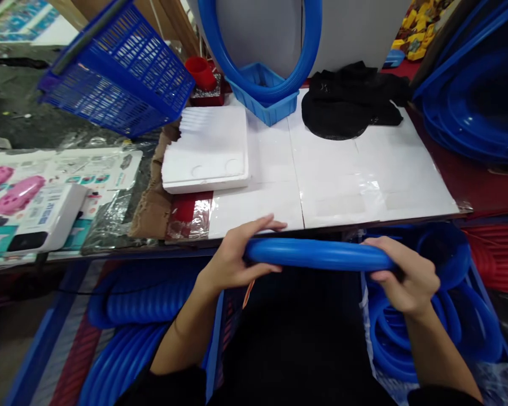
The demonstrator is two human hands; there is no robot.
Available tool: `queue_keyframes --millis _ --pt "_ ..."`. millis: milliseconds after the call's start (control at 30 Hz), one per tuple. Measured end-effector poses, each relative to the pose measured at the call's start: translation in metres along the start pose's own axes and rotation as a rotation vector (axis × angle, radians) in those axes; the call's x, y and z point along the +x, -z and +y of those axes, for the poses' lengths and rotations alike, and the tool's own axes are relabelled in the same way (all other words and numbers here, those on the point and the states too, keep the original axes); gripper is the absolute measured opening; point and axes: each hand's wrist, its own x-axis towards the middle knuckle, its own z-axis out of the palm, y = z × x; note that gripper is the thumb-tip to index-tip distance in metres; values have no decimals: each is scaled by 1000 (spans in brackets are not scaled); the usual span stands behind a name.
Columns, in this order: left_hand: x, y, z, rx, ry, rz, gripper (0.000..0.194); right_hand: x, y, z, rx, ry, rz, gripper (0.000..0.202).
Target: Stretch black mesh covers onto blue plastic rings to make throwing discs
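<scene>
A blue ring (317,254), seen edge-on, is held level in front of my body at the near edge of the white-covered table (334,192). My left hand (237,256) grips its left end, thumb below and fingers above. Around its right end my right hand (406,273) is closed. Beyond, another large blue ring (294,82) stands upright, its lower part over a light blue plastic tray (275,113). A white foam block (211,149) lies on the table to the left of that tray.
A blue basket (127,73) stands tilted at the back left, near a red cup (201,73). Black cloth (347,101) lies at the back right. Stacked blue rings (139,304) sit below left, with more (393,332) below right.
</scene>
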Motion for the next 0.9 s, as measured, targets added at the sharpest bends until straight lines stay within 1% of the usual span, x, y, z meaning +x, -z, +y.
queue_keyframes --millis 33,67,100,133,167,200,233,300,367,433,500,533,600,633,667,700,733,800,833,867,900 --pt "-10 -1 -9 -26 55 82 92 -9 1 12 28 -82 65 44" --pt "-19 -2 -17 -14 106 179 86 -17 2 25 59 -156 114 44" --pt "-27 -4 -24 32 150 284 76 -23 3 38 88 -213 124 45" --pt "-34 -7 -27 95 177 370 67 -28 3 50 116 -255 90 45" --pt "-38 -10 -29 172 187 426 59 -29 3 59 135 -276 21 47" --pt "-39 -13 -28 245 177 439 53 -29 4 65 142 -282 -72 49" --pt "-38 -16 -24 303 147 412 50 -25 5 67 139 -276 -165 53" --pt "-28 -21 -12 375 37 304 51 -12 7 57 102 -228 -292 59" --pt "-13 -26 4 407 -103 190 53 6 9 33 38 -130 -349 61" --pt "2 -29 18 447 -221 91 52 23 7 6 -46 19 -406 61" --pt "12 -30 27 490 -290 23 52 33 3 -14 -123 153 -433 58" --pt "15 -29 29 500 -303 2 54 35 1 -19 -139 203 -417 57" --pt "15 -25 26 457 -303 -16 64 33 -4 -16 -107 257 -345 57" --pt "12 -22 21 405 -284 -13 70 28 -6 -9 -60 258 -292 57" --pt "7 -20 14 342 -245 3 76 22 -8 0 -4 228 -226 55" --pt "1 -18 5 279 -192 39 78 14 -10 11 51 166 -148 51" --pt "-6 -16 -5 228 -124 102 77 6 -11 23 103 83 -55 47" --pt "-19 -15 -26 206 20 289 72 -11 -11 46 179 -112 117 41" --pt "-25 -16 -35 234 66 380 69 -19 -10 57 204 -190 152 41" --pt "-29 -17 -42 272 84 443 65 -25 -9 65 221 -252 148 40" --pt "-31 -17 -46 316 79 470 61 -28 -5 70 231 -291 105 40"
